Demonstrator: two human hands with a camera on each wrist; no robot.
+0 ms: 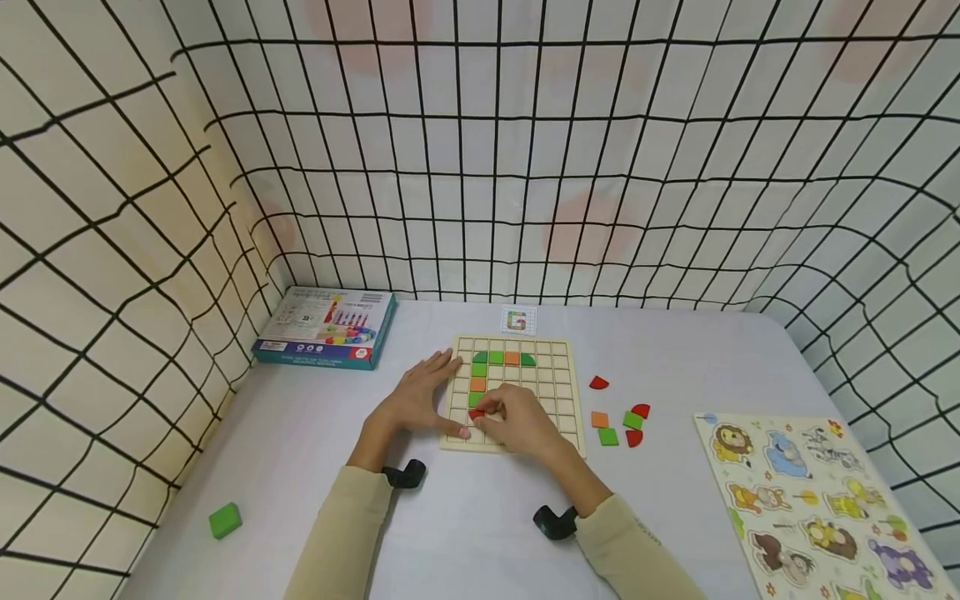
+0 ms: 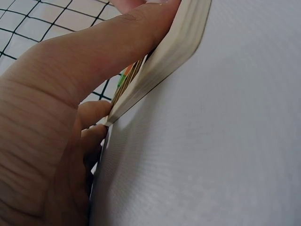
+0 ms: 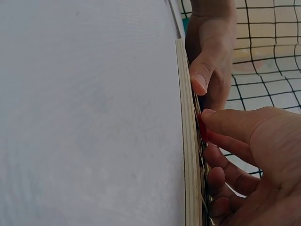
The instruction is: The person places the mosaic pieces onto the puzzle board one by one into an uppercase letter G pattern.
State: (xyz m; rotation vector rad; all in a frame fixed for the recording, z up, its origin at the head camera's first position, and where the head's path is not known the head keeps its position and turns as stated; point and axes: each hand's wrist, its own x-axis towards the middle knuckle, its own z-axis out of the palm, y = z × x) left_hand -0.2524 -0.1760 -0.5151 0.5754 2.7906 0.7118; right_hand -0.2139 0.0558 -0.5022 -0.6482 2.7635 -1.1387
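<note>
Red wooden tile (image 1: 476, 413) pinched by the curled right hand (image 1: 517, 423) over the gridded wooden board (image 1: 557, 392); left hand (image 1: 415, 400) lies flat, steadying it.

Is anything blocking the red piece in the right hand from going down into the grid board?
Nothing visible does. The right hand pinches the red piece right at the wooden grid board, just below the green tile. The left hand rests on the board's left edge, beside it.

Left hand (image 2: 51, 122): thumb laid straight along the top edge of the wooden board (image 2: 174, 56), lower fingers touching its corner. Board on grey tabletop (image 2: 211, 150). Orange and green pieces (image 2: 125, 75) glimpsed behind.
</note>
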